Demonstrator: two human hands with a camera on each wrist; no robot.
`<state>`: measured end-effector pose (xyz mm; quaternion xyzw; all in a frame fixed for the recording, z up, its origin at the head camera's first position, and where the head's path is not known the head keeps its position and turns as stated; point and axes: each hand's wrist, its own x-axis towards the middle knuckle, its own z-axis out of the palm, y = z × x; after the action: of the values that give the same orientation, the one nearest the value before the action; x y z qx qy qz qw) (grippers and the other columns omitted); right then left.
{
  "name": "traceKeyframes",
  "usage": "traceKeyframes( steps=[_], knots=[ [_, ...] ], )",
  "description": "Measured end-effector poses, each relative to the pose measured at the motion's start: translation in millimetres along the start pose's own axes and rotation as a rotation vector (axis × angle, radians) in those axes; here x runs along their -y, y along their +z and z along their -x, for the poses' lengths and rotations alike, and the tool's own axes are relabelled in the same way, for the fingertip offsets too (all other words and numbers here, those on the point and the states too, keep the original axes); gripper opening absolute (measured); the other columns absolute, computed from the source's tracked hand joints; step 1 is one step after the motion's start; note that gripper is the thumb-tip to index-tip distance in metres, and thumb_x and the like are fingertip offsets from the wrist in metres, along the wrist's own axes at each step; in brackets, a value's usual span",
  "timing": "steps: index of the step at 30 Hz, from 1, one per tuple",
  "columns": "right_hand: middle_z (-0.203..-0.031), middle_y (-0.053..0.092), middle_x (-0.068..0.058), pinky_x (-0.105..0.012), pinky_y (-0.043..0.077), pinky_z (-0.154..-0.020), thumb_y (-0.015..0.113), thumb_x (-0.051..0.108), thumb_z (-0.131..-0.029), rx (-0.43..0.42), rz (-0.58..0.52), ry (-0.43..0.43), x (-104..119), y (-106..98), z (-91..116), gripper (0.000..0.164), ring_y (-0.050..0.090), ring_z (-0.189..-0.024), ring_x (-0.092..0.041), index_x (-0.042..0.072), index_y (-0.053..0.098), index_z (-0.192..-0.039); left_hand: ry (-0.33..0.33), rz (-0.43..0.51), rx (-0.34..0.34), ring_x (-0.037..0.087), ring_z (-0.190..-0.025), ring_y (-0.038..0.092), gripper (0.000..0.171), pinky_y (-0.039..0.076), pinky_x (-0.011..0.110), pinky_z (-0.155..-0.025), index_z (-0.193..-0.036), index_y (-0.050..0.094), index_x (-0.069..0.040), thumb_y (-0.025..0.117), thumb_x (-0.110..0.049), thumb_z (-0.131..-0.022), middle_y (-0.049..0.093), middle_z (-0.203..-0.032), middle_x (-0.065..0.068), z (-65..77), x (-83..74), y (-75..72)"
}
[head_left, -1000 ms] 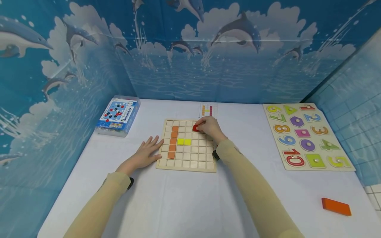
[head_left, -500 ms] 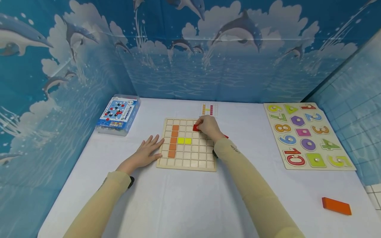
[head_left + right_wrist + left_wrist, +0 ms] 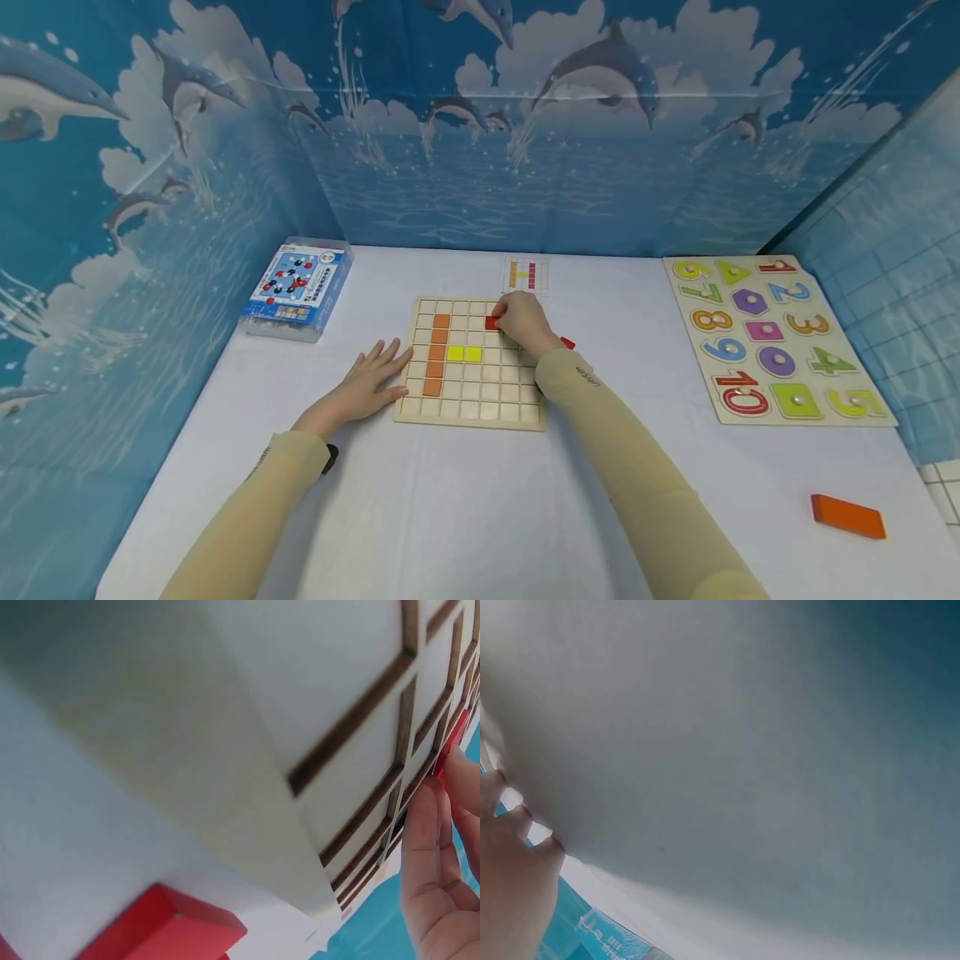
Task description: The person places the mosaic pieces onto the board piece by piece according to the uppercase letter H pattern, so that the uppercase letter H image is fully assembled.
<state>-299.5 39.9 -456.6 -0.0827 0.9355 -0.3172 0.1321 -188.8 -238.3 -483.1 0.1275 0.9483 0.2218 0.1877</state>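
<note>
A pale wooden grid board (image 3: 471,412) lies on the white table. A column of orange tiles (image 3: 436,354) and two yellow tiles (image 3: 463,354) sit in its cells. With bent fingers, my right hand (image 3: 525,321) pinches a red square tile (image 3: 491,322) at the board's upper rows. Close up in the right wrist view, thumb and fingers are at that tile (image 3: 451,742), low against the grid. My left hand (image 3: 363,387) rests with spread fingers, its fingertips and thumb at the board's left edge. The left wrist view shows those fingers (image 3: 514,825) bordering a large pale surface.
Red pieces (image 3: 568,342) lie right of the board, partly behind my right wrist. A small pattern card (image 3: 517,287) is behind the board. A boxed set (image 3: 298,290) stands back left, a number puzzle (image 3: 776,379) lies right, and an orange block (image 3: 848,517) is front right.
The red tile now lies flatter on the grid, with my right fingers still at it. My right forearm has shifted slightly, showing more of the red pieces beyond it. My left hand stays put.
</note>
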Motion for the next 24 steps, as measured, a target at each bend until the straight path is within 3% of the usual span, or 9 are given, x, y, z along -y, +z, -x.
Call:
traceKeyframes(
  steps=[6, 13, 18, 24],
  knots=[
    [-0.111, 0.069, -0.016, -0.036, 0.053, -0.083, 0.066, 0.009, -0.092, 0.031, -0.095, 0.003, -7, -6, 3, 0.021, 0.061, -0.097, -0.026, 0.000, 0.071, -0.110, 0.015, 0.009, -0.010, 0.040, -0.153, -0.001, 0.070, -0.001, 0.061, -0.121, -0.157, 0.024, -0.015, 0.060, -0.031, -0.099, 0.009, -0.166, 0.016, 0.5, 2.1, 2.7],
    [-0.118, 0.067, -0.015, -0.041, 0.053, -0.091, 0.064, 0.020, -0.096, 0.087, -0.231, 0.062, -21, -34, 14, 0.032, 0.066, -0.100, -0.029, 0.004, 0.066, -0.123, 0.012, 0.001, -0.003, 0.040, -0.153, -0.002, 0.070, -0.001, 0.061, -0.121, -0.158, 0.023, -0.015, 0.058, -0.032, -0.099, 0.008, -0.166, 0.016, 0.1, 1.6, 0.7],
    [-0.118, 0.064, -0.014, -0.041, 0.052, -0.089, 0.064, 0.026, -0.095, 0.088, -0.226, 0.123, -38, -50, 27, 0.036, 0.062, -0.100, -0.029, 0.007, 0.064, -0.126, 0.008, 0.003, -0.003, 0.040, -0.153, -0.002, 0.070, -0.002, 0.060, -0.122, -0.157, 0.024, -0.015, 0.059, -0.032, -0.099, 0.009, -0.166, 0.015, 0.2, -0.4, -3.7],
    [-0.116, 0.064, -0.015, -0.038, 0.051, -0.089, 0.065, 0.028, -0.094, 0.103, -0.201, 0.180, -60, -56, 40, 0.039, 0.059, -0.098, -0.028, 0.007, 0.061, -0.126, 0.013, -0.002, -0.009, 0.040, -0.153, -0.001, 0.070, -0.001, 0.061, -0.121, -0.157, 0.024, -0.015, 0.058, -0.033, -0.099, 0.009, -0.166, 0.016, 0.0, 1.6, -1.5]
  ],
)
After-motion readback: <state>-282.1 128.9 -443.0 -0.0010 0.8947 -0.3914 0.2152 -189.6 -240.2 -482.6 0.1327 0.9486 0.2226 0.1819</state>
